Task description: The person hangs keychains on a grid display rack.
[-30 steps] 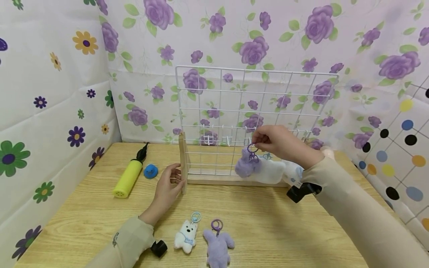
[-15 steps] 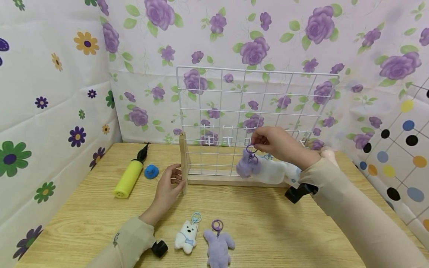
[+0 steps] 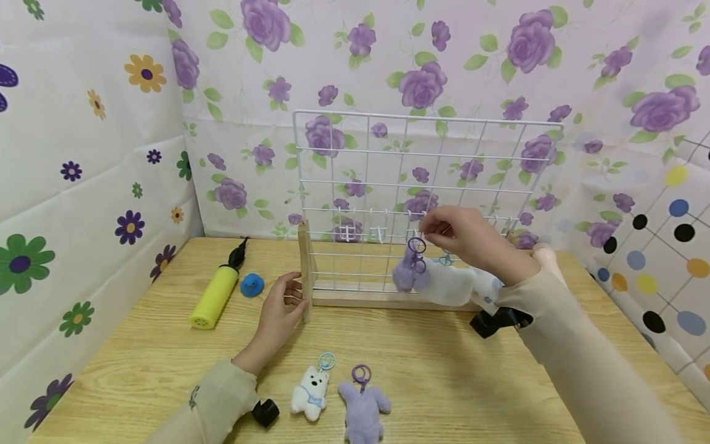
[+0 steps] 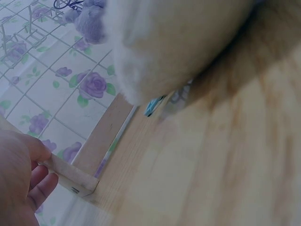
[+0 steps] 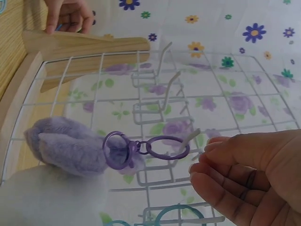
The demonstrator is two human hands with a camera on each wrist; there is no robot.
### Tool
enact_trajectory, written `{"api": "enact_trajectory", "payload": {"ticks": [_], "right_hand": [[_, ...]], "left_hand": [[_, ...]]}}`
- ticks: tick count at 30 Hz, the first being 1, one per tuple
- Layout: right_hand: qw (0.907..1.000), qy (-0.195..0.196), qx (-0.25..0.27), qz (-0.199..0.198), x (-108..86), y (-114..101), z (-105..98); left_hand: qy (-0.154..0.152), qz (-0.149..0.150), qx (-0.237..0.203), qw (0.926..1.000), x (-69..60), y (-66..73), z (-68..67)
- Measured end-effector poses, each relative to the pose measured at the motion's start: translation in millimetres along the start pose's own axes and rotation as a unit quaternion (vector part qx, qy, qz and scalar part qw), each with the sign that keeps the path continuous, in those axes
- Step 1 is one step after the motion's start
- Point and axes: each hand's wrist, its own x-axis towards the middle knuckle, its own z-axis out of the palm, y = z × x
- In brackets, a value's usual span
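A purple plush keychain (image 3: 408, 272) hangs by its purple ring (image 5: 168, 148) on a white hook of the wire grid rack (image 3: 366, 182). Just beside that ring is my right hand (image 3: 463, 237), fingers loosely bent, with a small gap to the ring in the right wrist view (image 5: 249, 174). My left hand (image 3: 280, 308) touches the wooden side post (image 3: 304, 271) of the rack, thumb and fingers around its edge without a clear grip; the left wrist view shows the thumb on the wood. White plush (image 3: 452, 283) hangs right of the purple one.
A white bear keychain (image 3: 310, 393) and a purple plush (image 3: 363, 413) lie on the table at the front. Left of the rack are a yellow pump (image 3: 214, 296) and a blue duck (image 3: 252, 285). Two free hooks (image 3: 347, 232) hang on the grid's left part.
My right hand has let go of the purple ring and shifted slightly right; the keychain now hangs on the hook. My left hand has stayed at the post.
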Motion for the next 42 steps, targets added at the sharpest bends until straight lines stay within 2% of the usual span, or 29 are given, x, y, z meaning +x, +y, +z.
{"api": "enact_trajectory", "payload": {"ticks": [4,9,14,19,23,35,42], "right_hand": [[0.9996,0.024,0.004,-0.011,-6.6,-2.0,-0.3],[0.9966,0.068,0.005,-0.045,-19.2,-4.9,4.4],[0.9897,0.109,0.015,-0.091,-33.1,-9.4,14.4],[0.9802,0.133,0.033,-0.143,-47.3,-11.1,31.7],[0.9758,0.130,0.058,-0.166,-56.1,-10.7,46.0],[0.9815,0.072,0.110,-0.140,-71.6,-11.7,77.0],[0.9749,0.056,0.146,-0.159,-75.4,-5.1,97.0]], "left_hand": [[0.000,-0.001,0.001,1.0000,0.9,-1.2,-0.1],[-0.002,-0.005,0.001,1.0000,0.6,-2.1,0.0],[-0.001,-0.006,-0.002,1.0000,0.0,-1.7,0.2],[0.002,-0.004,0.001,1.0000,-0.3,-2.9,0.7],[0.003,-0.001,0.002,1.0000,-0.5,-3.4,0.6],[-0.003,-0.009,-0.006,0.9999,1.0,-2.6,0.5],[-0.004,-0.005,0.000,1.0000,0.1,-1.6,0.0]]}}
